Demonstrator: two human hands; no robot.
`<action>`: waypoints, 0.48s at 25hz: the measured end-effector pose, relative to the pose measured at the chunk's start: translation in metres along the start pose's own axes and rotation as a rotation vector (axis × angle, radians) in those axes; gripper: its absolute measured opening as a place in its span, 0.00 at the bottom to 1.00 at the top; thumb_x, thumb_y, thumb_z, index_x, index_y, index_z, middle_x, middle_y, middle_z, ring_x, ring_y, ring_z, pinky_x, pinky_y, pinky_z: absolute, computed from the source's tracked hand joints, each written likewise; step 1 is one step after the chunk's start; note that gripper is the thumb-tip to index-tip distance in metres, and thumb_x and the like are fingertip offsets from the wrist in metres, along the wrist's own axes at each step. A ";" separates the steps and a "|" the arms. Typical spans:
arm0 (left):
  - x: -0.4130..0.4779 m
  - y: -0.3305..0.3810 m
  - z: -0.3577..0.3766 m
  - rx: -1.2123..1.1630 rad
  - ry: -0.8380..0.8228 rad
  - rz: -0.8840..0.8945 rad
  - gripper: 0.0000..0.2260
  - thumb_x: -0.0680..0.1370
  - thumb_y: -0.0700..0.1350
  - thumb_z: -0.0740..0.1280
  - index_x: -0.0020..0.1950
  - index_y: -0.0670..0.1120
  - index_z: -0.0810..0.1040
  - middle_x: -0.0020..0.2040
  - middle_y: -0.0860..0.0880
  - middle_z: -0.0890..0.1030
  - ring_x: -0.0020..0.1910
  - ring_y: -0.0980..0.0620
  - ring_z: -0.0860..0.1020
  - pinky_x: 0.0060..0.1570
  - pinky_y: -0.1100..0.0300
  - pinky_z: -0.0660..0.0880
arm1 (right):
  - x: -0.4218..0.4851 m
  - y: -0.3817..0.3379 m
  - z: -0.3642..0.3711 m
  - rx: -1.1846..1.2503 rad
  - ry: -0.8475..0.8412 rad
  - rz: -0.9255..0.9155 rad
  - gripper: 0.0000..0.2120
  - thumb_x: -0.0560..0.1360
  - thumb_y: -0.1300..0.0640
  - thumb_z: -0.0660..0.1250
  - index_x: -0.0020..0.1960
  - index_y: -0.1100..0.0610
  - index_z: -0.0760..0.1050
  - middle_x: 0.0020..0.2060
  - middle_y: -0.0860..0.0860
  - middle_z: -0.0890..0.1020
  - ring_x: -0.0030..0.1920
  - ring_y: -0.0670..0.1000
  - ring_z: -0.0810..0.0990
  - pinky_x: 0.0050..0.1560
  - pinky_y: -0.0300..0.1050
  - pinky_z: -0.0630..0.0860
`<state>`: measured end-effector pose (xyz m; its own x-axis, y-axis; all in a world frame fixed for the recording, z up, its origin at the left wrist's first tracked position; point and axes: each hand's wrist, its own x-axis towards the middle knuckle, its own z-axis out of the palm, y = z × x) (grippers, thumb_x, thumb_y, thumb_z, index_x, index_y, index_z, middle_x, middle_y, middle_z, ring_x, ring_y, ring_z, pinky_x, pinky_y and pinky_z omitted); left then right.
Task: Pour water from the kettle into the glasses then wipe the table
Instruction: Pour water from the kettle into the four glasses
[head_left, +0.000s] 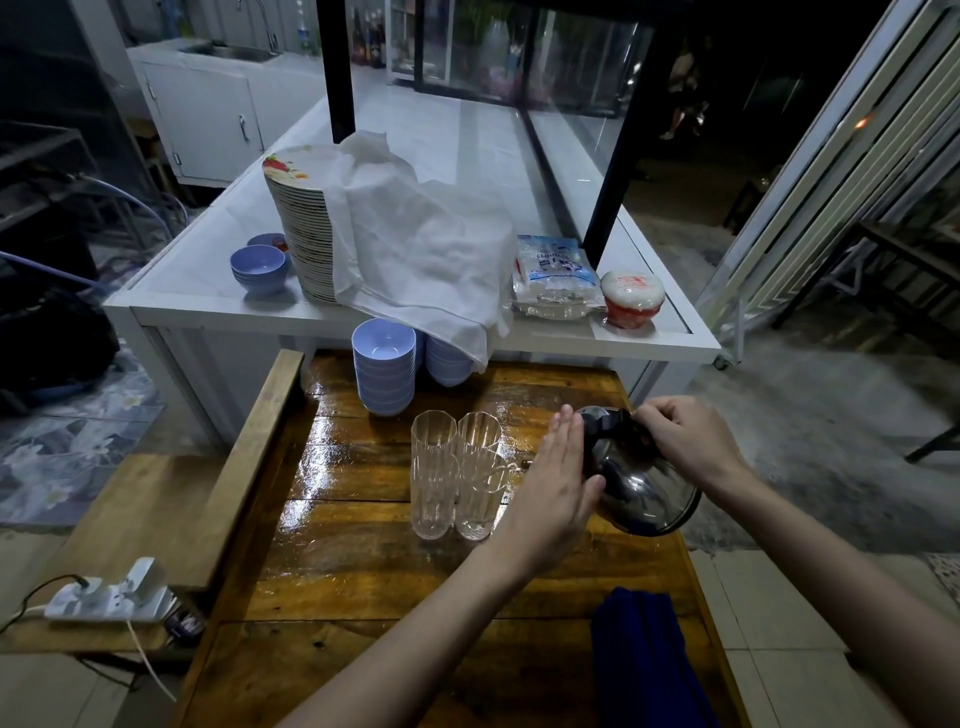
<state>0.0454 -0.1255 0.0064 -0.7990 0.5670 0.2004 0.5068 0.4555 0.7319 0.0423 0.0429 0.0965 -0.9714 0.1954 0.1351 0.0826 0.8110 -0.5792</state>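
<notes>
Tilting steeply toward the four glasses (457, 475), the steel kettle (641, 483) hangs off the desk (363, 566) near its right edge, its base turned out past that edge. The right hand (685, 441) is closed around the kettle's dark handle at the top, while the left hand (558, 483) is open and flat, palm pressed against the kettle's body, gripping nothing. The glasses stand tightly clustered, touching one another, about midway between the desk's left and right edges; a little water seems to sit in the bottom of the nearer ones, though that is hard to tell for sure. I judge the main risk is the stream missing: the spout is hidden behind the left hand, so aim is hard to check, and any overshoot lands on wood that already shines wet. A sudden gush from so steep a tilt could splash out or nudge a glass, and packed as they are, one tipping would knock its neighbours. A wet or hot kettle wall could also make the flat left hand slip. The blue cloth (644, 670) lies at the near right corner.
</notes>
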 end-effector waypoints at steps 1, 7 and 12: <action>0.000 0.000 0.000 -0.002 -0.004 -0.003 0.30 0.84 0.52 0.51 0.79 0.45 0.39 0.80 0.48 0.39 0.78 0.56 0.37 0.75 0.62 0.38 | 0.000 0.000 0.000 0.000 0.000 -0.004 0.21 0.77 0.59 0.64 0.25 0.54 0.72 0.23 0.49 0.74 0.27 0.47 0.71 0.29 0.31 0.68; 0.000 0.000 0.001 -0.001 -0.018 -0.003 0.30 0.84 0.52 0.51 0.79 0.45 0.39 0.80 0.49 0.38 0.78 0.57 0.36 0.75 0.64 0.37 | -0.001 0.008 0.003 0.041 0.002 0.008 0.21 0.78 0.59 0.63 0.26 0.55 0.72 0.23 0.50 0.73 0.26 0.47 0.70 0.26 0.30 0.67; 0.001 0.000 -0.003 0.079 -0.057 0.031 0.29 0.84 0.51 0.52 0.79 0.43 0.41 0.79 0.47 0.40 0.78 0.54 0.38 0.75 0.62 0.38 | -0.009 0.023 0.013 0.159 0.015 0.113 0.20 0.78 0.57 0.64 0.27 0.58 0.72 0.24 0.51 0.73 0.26 0.45 0.70 0.29 0.37 0.66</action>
<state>0.0440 -0.1265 0.0085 -0.7639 0.6186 0.1837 0.5571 0.4884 0.6717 0.0503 0.0522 0.0712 -0.9544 0.2896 0.0728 0.1540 0.6862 -0.7109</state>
